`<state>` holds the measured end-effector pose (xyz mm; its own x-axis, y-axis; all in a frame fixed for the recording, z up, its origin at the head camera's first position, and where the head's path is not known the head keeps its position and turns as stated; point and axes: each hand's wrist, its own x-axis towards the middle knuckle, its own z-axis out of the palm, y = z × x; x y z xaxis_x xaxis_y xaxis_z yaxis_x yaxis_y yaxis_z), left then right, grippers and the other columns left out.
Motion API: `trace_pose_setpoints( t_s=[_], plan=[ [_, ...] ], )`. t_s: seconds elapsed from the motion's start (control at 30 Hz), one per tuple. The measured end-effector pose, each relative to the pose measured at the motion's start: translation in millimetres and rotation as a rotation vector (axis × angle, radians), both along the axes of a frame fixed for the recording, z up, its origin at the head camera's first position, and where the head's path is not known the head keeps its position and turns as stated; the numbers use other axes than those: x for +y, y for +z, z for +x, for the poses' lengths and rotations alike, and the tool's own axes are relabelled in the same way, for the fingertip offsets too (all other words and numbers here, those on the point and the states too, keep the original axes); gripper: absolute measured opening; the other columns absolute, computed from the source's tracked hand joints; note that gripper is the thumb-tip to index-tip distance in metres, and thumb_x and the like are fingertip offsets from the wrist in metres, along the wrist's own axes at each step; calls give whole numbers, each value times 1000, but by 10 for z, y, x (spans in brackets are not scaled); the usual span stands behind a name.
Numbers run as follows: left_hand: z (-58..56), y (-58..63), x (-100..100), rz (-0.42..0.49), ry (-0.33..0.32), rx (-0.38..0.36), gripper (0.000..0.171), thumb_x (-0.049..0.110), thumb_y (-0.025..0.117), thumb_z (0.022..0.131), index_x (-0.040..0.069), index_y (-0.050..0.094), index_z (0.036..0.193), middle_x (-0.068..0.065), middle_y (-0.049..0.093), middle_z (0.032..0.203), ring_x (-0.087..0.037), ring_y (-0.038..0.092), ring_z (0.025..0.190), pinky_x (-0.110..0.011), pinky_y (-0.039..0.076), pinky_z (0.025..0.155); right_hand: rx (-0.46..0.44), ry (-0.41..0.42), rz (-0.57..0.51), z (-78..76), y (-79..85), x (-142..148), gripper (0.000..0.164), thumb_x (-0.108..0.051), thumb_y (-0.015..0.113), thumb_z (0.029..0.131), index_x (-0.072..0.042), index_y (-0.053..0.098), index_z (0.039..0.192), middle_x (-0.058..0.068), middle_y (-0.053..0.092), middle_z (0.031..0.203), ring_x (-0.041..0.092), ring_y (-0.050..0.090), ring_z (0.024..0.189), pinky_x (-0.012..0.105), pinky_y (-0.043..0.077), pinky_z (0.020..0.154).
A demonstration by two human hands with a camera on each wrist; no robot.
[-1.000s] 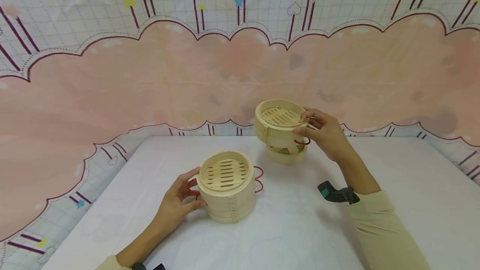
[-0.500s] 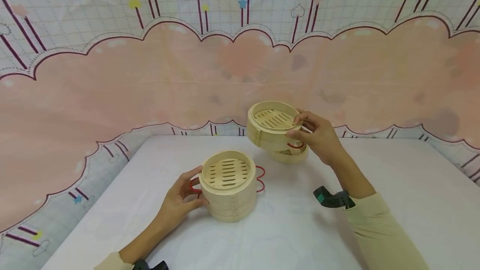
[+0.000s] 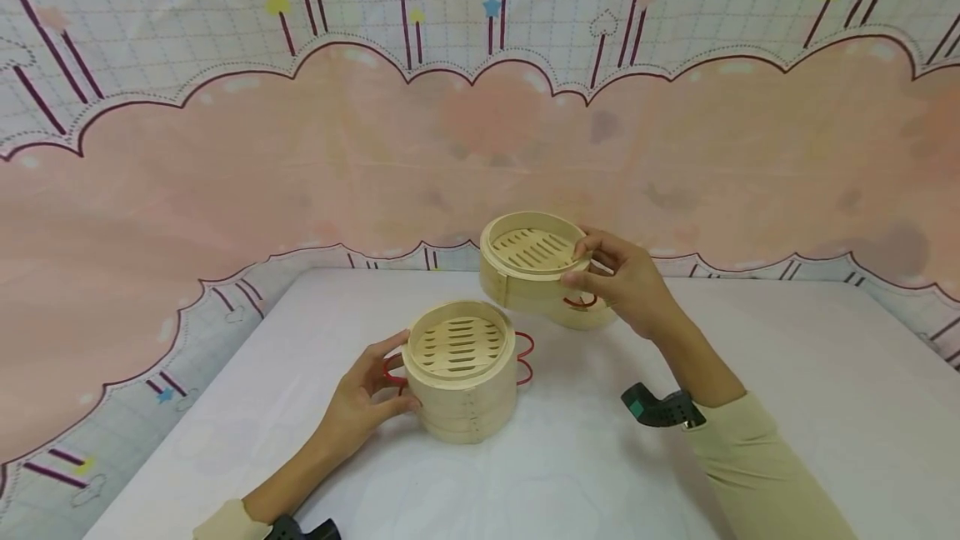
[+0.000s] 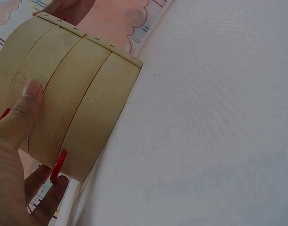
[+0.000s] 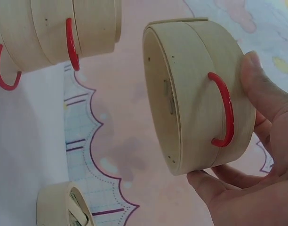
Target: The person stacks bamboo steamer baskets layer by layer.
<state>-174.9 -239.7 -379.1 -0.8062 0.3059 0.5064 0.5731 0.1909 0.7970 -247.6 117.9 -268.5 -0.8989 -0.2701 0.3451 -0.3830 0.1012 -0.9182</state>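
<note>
A stack of bamboo steamer baskets (image 3: 467, 419) with red loop handles stands upright on the table, slatted floor showing in its top. My left hand (image 3: 356, 407) grips its left side, thumb on the front wall (image 4: 83, 70) and fingers by a red handle (image 4: 59, 165). Farther back and to the right, my right hand (image 3: 630, 286) holds another bamboo steamer basket (image 3: 517, 288) in the air, pinching its rim and wall near the handle (image 5: 226, 108). Behind that basket sits a shallow round bamboo piece (image 3: 588, 319) on the table, mostly hidden; crossed strips show inside it in the right wrist view.
The white tabletop (image 3: 562, 473) runs back to a patterned cloth backdrop (image 3: 375, 165) in pink and white. Each wrist wears a black band with a camera mount (image 3: 660, 407).
My right hand has carried its steamer basket left and slightly down, toward the stack, covering more of the shallow piece behind. The left hand keeps its grip on the stack.
</note>
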Motion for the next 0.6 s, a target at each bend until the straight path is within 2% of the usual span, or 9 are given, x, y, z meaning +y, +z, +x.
trace_pose_setpoints(
  t_s=[0.2,0.43,0.6],
  plan=[
    [13,10,-19,-1,3,-9,85,-8,77,72,10,37,145,-11,41,145,-15,51,122,-33,52,85,-13,5,28,54,-19,-68,27,-11,77,81,-5,55,95,8,39,147,33,45,127,24,49,89],
    [18,4,-44,-1,-7,8,86,-8,78,71,8,37,145,-11,41,145,-15,51,121,-34,52,84,-33,-10,52,101,-29,-142,31,-9,78,80,-1,54,98,5,39,148,29,45,127,24,49,89],
    [18,-12,-65,3,-22,20,87,-9,78,70,7,36,145,-12,40,145,-16,51,121,-33,52,84,-35,-5,50,132,-37,-184,30,-7,78,79,0,55,98,9,37,148,30,45,127,26,51,86]
  ],
)
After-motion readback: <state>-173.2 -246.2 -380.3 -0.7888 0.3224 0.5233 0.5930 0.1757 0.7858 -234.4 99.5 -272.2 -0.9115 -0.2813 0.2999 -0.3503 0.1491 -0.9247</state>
